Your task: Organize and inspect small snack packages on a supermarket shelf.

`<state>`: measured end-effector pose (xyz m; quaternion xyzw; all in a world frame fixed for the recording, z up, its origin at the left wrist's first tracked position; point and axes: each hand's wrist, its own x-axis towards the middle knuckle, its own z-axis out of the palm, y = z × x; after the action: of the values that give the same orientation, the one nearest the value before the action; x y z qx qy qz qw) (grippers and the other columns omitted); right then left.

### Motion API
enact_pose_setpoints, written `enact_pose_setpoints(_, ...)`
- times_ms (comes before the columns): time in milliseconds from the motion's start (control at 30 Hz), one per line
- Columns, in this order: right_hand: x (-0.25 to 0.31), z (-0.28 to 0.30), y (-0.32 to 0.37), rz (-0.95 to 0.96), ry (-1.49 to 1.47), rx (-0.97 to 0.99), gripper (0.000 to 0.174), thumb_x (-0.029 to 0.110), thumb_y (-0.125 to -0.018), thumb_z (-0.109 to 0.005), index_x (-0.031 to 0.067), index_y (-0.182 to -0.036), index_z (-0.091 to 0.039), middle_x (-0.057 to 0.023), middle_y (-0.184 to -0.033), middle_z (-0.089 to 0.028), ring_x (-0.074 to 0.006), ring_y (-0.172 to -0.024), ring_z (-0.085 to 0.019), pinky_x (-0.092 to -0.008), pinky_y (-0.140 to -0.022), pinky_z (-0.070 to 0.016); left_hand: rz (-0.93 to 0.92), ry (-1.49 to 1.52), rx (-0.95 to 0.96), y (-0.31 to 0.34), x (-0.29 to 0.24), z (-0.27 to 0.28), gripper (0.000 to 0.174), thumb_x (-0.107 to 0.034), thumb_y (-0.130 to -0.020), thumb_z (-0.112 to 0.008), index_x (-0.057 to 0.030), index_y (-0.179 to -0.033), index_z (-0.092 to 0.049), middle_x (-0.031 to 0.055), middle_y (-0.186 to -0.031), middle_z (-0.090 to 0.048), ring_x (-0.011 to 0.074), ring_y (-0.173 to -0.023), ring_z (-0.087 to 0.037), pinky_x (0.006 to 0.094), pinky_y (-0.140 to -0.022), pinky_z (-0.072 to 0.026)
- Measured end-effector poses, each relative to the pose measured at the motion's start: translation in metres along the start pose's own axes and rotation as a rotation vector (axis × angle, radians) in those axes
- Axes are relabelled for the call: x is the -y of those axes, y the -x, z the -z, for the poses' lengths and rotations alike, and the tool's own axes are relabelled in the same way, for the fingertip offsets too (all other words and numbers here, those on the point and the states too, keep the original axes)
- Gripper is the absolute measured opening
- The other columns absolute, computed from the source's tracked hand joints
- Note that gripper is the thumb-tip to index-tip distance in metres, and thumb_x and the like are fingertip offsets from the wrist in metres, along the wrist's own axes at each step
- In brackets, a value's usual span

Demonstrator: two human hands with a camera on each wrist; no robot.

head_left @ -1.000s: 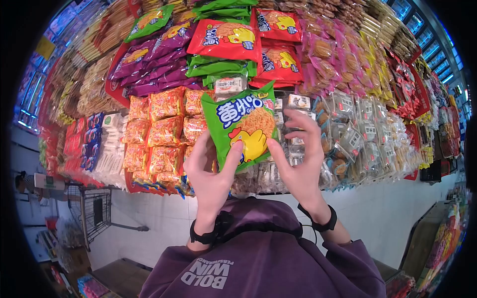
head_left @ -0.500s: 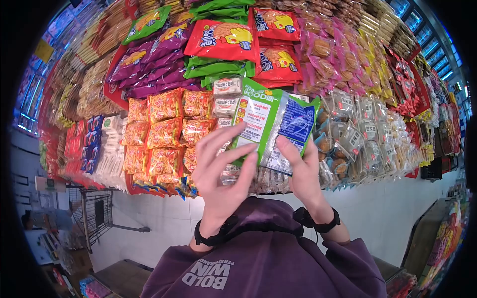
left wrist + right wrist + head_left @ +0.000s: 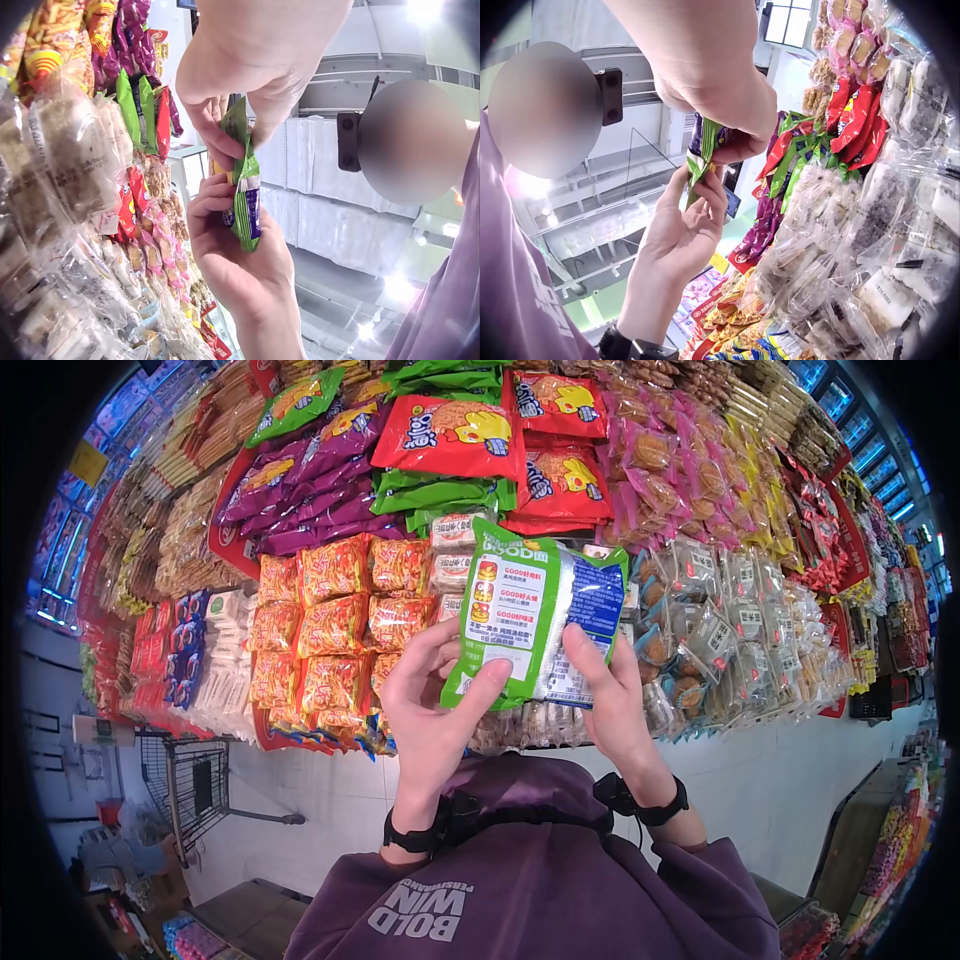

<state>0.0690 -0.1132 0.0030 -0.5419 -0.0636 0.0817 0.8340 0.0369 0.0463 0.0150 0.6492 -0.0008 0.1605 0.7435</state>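
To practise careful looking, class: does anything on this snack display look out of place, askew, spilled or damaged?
A red packet lies across the green packets, and a tilted green packet lies by the purple packets; both break the sorting by colour. No spill or tear shows.

From where I stand this is a shop, the snack section of a grocery or supermarket. Red noodle-snack packets (image 3: 455,438), purple packets (image 3: 318,488) and small orange snack bags (image 3: 333,625) sit in rows by kind, beside clear-wrapped pastries (image 3: 745,625) and red bin dividers (image 3: 232,525). A wire shopping cart (image 3: 195,785) is parked on the pale floor (image 3: 330,800), and bright lamps (image 3: 401,288) hang from the ceiling (image 3: 330,281).
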Motion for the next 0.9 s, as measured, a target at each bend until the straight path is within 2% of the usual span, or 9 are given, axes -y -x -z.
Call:
enact_pose_setpoints(67,0.001,-0.003,-0.001,0.016,-0.020,0.006,0.033,0.024,-0.098,-0.056,0.0028,-0.123,-0.053,-0.0007,-0.109,-0.062,-0.0063,-0.097,-0.055,-0.0239,-0.086,-0.0434,-0.015,-0.015,0.004,0.000,-0.002,-0.001,0.050,0.004,-0.077,-0.075,0.0076,-0.121,-0.052,0.0125,-0.099,-0.067,0.0140,-0.091,-0.065,0.0258,-0.078,-0.0511)
enact_pose_setpoints(267,-0.001,-0.006,-0.005,-0.006,-0.057,-0.049,0.038,0.029,-0.101,-0.049,0.0020,-0.129,-0.048,-0.0037,-0.115,-0.059,-0.0081,-0.104,-0.054,-0.0250,-0.093,-0.0415,-0.287,-0.182,0.018,0.007,0.000,-0.012,0.055,-0.003,-0.068,-0.084,0.0071,-0.116,-0.059,0.0121,-0.097,-0.066,0.0147,-0.085,-0.066,0.0262,-0.068,-0.0540)
enact_pose_setpoints(367,-0.012,-0.005,-0.001,-0.178,-0.115,-0.251,0.043,0.019,-0.102,-0.044,0.0010,-0.141,-0.038,-0.0095,-0.124,-0.057,-0.0144,-0.107,-0.059,-0.0293,-0.090,-0.0485,-0.424,-0.356,0.135,0.010,-0.011,-0.016,0.059,-0.001,-0.065,-0.084,0.0062,-0.117,-0.057,0.0123,-0.096,-0.064,0.0169,-0.085,-0.063,0.0284,-0.075,-0.0529)
enact_pose_setpoints(400,-0.009,-0.003,0.001,-0.136,0.031,-0.135,0.043,0.019,-0.101,-0.043,-0.0005,-0.139,-0.039,-0.0139,-0.117,-0.059,-0.0188,-0.096,-0.063,-0.0318,-0.078,-0.0528,-0.516,-0.385,0.132,0.010,-0.007,-0.017,0.059,-0.006,-0.061,-0.088,0.0052,-0.112,-0.060,0.0126,-0.093,-0.062,0.0182,-0.082,-0.063,0.0278,-0.071,-0.0527)
enact_pose_setpoints(467,-0.024,0.011,0.000,-0.148,-0.177,0.002,0.045,0.021,-0.099,-0.044,-0.0020,-0.137,-0.041,-0.0164,-0.112,-0.060,-0.0216,-0.086,-0.063,-0.0330,-0.068,-0.0527,-0.575,-0.406,0.156,0.011,-0.009,-0.020,0.060,-0.010,-0.059,-0.090,0.0047,-0.110,-0.061,0.0126,-0.092,-0.062,0.0188,-0.081,-0.062,0.0277,-0.069,-0.0521)
enact_pose_setpoints(567,-0.027,0.012,0.000,-0.155,-0.216,0.054,0.046,0.025,-0.097,-0.046,-0.0031,-0.133,-0.045,-0.0190,-0.104,-0.060,-0.0242,-0.070,-0.062,-0.0334,-0.055,-0.0498,-0.611,-0.430,0.168,0.012,-0.007,-0.022,0.062,-0.016,-0.057,-0.092,0.0039,-0.107,-0.062,0.0128,-0.092,-0.062,0.0191,-0.079,-0.062,0.0275,-0.066,-0.0515)
enact_pose_setpoints(800,-0.018,0.003,0.003,-0.114,-0.106,0.003,0.043,0.028,-0.099,-0.046,-0.0011,-0.131,-0.047,-0.0132,-0.098,-0.062,-0.0183,-0.066,-0.061,-0.0312,-0.054,-0.0498,-0.563,-0.396,0.151,0.014,-0.006,-0.020,0.059,-0.011,-0.059,-0.089,0.0058,-0.108,-0.060,0.0123,-0.092,-0.061,0.0180,-0.080,-0.061,0.0274,-0.068,-0.0508)
enact_pose_setpoints(867,-0.008,-0.005,0.003,-0.076,-0.047,-0.047,0.039,0.026,-0.101,-0.046,-0.0002,-0.129,-0.048,-0.0087,-0.102,-0.062,-0.0132,-0.076,-0.059,-0.0280,-0.065,-0.0485,-0.524,-0.344,0.122,0.014,-0.006,-0.017,0.055,-0.008,-0.063,-0.086,0.0064,-0.110,-0.060,0.0114,-0.093,-0.061,0.0174,-0.081,-0.061,0.0269,-0.069,-0.0504)
enact_pose_setpoints(900,-0.006,-0.006,0.002,-0.053,-0.042,-0.065,0.034,0.024,-0.102,-0.046,0.0005,-0.127,-0.048,-0.0060,-0.106,-0.061,-0.0097,-0.087,-0.058,-0.0252,-0.075,-0.0472,-0.503,-0.303,0.102,0.012,-0.006,-0.014,0.052,-0.007,-0.065,-0.084,0.0067,-0.110,-0.060,0.0111,-0.094,-0.061,0.0171,-0.080,-0.061,0.0263,-0.069,-0.0504)
